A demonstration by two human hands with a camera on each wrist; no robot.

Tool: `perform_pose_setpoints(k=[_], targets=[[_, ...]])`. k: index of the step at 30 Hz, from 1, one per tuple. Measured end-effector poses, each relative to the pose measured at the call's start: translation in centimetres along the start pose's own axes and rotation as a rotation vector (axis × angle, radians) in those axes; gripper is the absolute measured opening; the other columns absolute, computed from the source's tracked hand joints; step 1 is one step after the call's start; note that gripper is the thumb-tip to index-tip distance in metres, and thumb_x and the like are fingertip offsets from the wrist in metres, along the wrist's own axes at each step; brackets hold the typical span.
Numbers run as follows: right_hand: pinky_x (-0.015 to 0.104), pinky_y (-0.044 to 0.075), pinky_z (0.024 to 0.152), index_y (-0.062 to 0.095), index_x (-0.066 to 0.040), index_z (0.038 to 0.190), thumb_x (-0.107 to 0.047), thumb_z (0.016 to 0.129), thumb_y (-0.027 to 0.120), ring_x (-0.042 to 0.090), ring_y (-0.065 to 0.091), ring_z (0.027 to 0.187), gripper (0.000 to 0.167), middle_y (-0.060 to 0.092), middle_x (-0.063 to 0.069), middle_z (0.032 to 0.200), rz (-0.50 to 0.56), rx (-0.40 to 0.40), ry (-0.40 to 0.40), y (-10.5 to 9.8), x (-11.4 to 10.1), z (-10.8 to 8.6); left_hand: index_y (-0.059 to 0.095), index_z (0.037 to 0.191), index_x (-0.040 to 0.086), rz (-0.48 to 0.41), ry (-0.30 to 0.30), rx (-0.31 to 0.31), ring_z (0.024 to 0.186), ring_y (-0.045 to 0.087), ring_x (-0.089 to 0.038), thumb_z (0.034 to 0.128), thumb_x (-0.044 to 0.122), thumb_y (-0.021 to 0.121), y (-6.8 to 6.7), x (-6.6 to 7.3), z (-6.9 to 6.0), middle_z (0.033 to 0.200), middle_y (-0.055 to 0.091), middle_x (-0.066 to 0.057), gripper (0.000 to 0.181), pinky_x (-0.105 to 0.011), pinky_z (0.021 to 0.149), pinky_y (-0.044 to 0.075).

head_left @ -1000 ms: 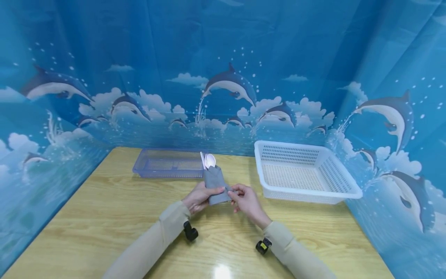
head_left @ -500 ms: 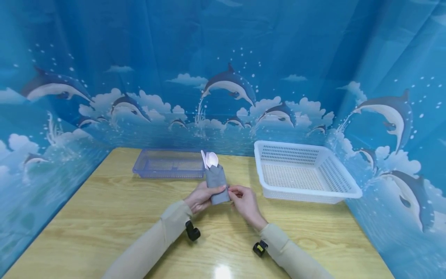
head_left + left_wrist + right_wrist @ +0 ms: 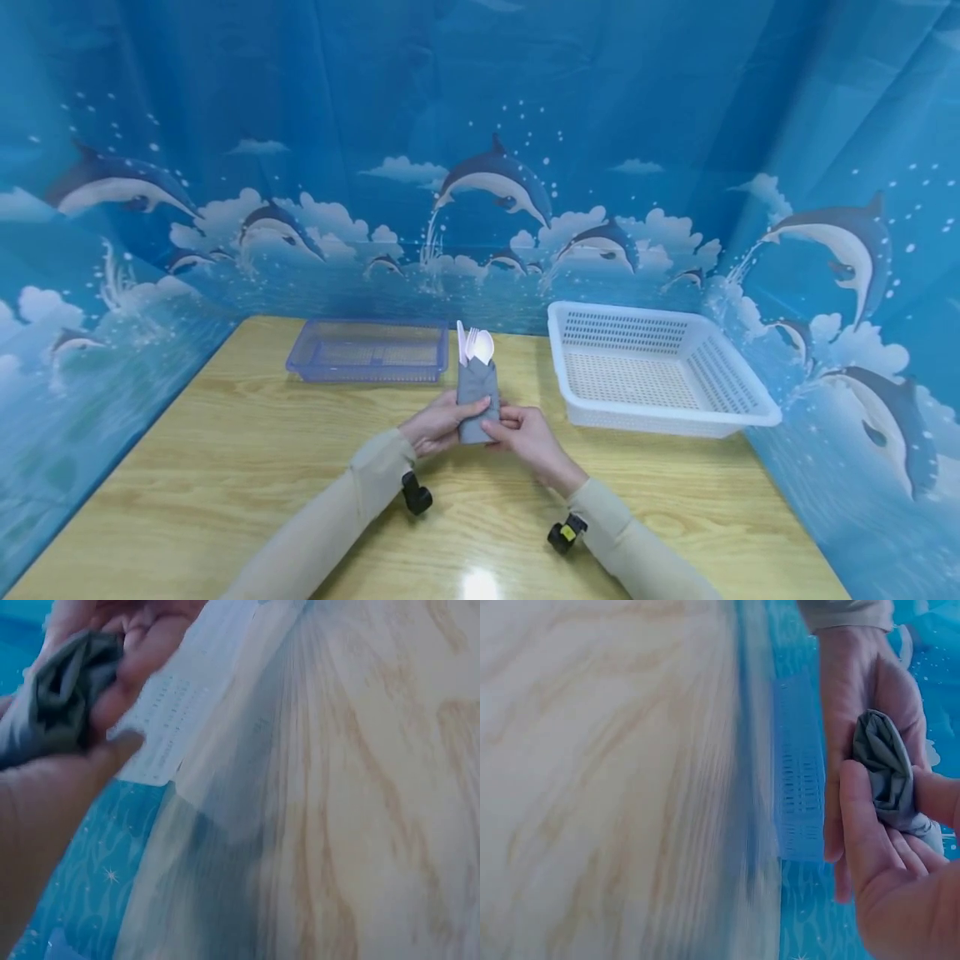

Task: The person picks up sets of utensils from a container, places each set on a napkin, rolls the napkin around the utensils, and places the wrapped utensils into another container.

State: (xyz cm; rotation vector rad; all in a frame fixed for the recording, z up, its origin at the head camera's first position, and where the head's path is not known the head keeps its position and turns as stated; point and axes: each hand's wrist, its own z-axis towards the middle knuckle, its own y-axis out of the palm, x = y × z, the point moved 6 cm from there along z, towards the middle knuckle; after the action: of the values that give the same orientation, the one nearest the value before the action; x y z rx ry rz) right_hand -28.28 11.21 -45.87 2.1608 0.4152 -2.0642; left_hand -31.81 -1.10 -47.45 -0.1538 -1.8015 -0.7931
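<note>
A folded grey cloth napkin (image 3: 477, 385) stands up between the two hands in the head view. From its top stick out a pale pink knife (image 3: 461, 340), a fork (image 3: 471, 343) and a spoon (image 3: 483, 347). My left hand (image 3: 438, 423) grips the napkin from the left, its thumb across the front. At the lower right my right hand (image 3: 531, 435) pinches the edge between thumb and fingers. Both wrist views show the napkin's folded bottom end (image 3: 71, 697), with layered creases. Fingers behind the napkin are hidden in the head view.
A translucent purple basket (image 3: 315, 371) sits at the table's back left. At the back right is a larger white perforated basket (image 3: 645, 417). The wooden table (image 3: 225, 467) ends at a blue dolphin-print curtain (image 3: 337, 150) behind and on both sides.
The napkin with its cutlery has shifted a little right and turned from leaning left to nearly upright. A side flap at the right hand now lies flat against the napkin.
</note>
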Motion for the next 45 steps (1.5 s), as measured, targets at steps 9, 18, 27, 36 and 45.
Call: perform_pose_setpoints(k=[9, 18, 27, 36, 45], targets=[[0.040, 0.059, 0.081, 0.059, 0.014, 0.121, -0.003, 0.092, 0.065, 0.026, 0.073, 0.090, 0.034, 0.068, 0.029, 0.110, 0.050, 0.077, 0.041, -0.6, 0.1, 0.0, 0.039, 0.140, -0.010, 0.066, 0.067, 0.022, 0.113, 0.065, -0.023, 0.1024, 0.023, 0.051, -0.5, 1.0, -0.1, 0.131, 0.059, -0.022, 0.051, -0.036, 0.099, 0.051], [0.035, 0.059, 0.080, 0.058, 0.013, 0.123, -0.007, 0.095, 0.062, 0.025, 0.073, 0.092, 0.035, 0.067, 0.028, 0.115, 0.065, 0.013, 0.052, -0.3, 0.4, 0.1, 0.033, 0.146, -0.008, 0.002, 0.077, -0.081, 0.123, 0.059, -0.025, 0.1065, 0.024, 0.039, 0.2, 1.1, -0.2, 0.139, 0.053, -0.023, 0.051, -0.040, 0.107, 0.044], [0.033, 0.059, 0.079, 0.057, 0.011, 0.126, -0.008, 0.094, 0.063, 0.021, 0.073, 0.090, 0.038, 0.066, 0.027, 0.118, 0.109, 0.003, 0.079, -0.5, 0.7, 0.3, 0.025, 0.153, 0.004, -0.078, 0.028, -0.166, 0.131, 0.052, -0.030, 0.1074, 0.031, 0.035, 0.8, 1.1, -0.4, 0.149, 0.041, -0.024, 0.054, -0.048, 0.110, 0.040], [0.033, 0.059, 0.078, 0.056, 0.013, 0.127, -0.008, 0.096, 0.061, 0.020, 0.071, 0.093, 0.038, 0.064, 0.027, 0.122, 0.107, -0.060, 0.057, 0.2, 0.3, 0.1, 0.039, 0.142, 0.000, 0.042, 0.093, 0.018, 0.106, 0.068, -0.022, 0.0961, 0.018, 0.063, 1.0, 1.5, -0.1, 0.123, 0.065, -0.021, 0.055, -0.042, 0.099, 0.051], [0.036, 0.059, 0.081, 0.056, 0.013, 0.126, -0.008, 0.095, 0.061, 0.021, 0.072, 0.091, 0.037, 0.067, 0.027, 0.116, 0.125, -0.037, 0.045, 0.5, 0.4, -0.2, 0.043, 0.136, 0.003, -0.008, 0.163, 0.105, 0.096, 0.070, -0.019, 0.0918, 0.010, 0.067, 1.0, 2.4, 0.1, 0.097, 0.073, -0.005, 0.051, -0.042, 0.098, 0.052]])
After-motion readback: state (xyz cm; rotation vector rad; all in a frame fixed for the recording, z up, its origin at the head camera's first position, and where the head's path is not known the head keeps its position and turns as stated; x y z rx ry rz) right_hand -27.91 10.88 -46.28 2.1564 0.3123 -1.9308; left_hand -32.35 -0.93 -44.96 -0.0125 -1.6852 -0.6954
